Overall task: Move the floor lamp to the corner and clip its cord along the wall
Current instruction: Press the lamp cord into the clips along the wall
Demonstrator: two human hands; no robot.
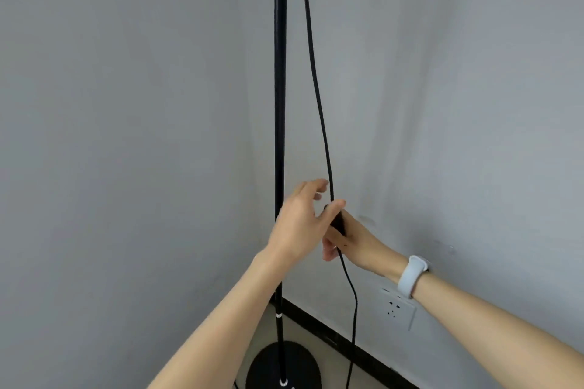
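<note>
Right hand [350,238], just right of the lamp pole [280,104]: fingers curled around the black cord [319,104], closed on a thicker dark piece of it, likely an inline switch, though mostly hidden by the fingers. White wristband [412,275] on that wrist.

Left hand [298,224], crossing in front of the pole: fingers spread and loosely open, thumb tip touching the cord at the top of the right hand's grip. Whether the thumb presses or only rests there cannot be told. Nothing closed in this hand.

Cord hangs from above, starting close beside the pole and drifting away from it to the right on the way down to the hands. Below the right hand it drops slack, curves, and runs down out of view to the right of the pole's base.

Floor lamp stands upright in the corner where two grey walls meet; round black base [284,366] on the floor at the pole's foot.

White wall socket [395,309] low on the wall right of the pole, beyond the cord, under the right wrist. Black skirting board [373,363] runs along the wall's foot below the socket.
</note>
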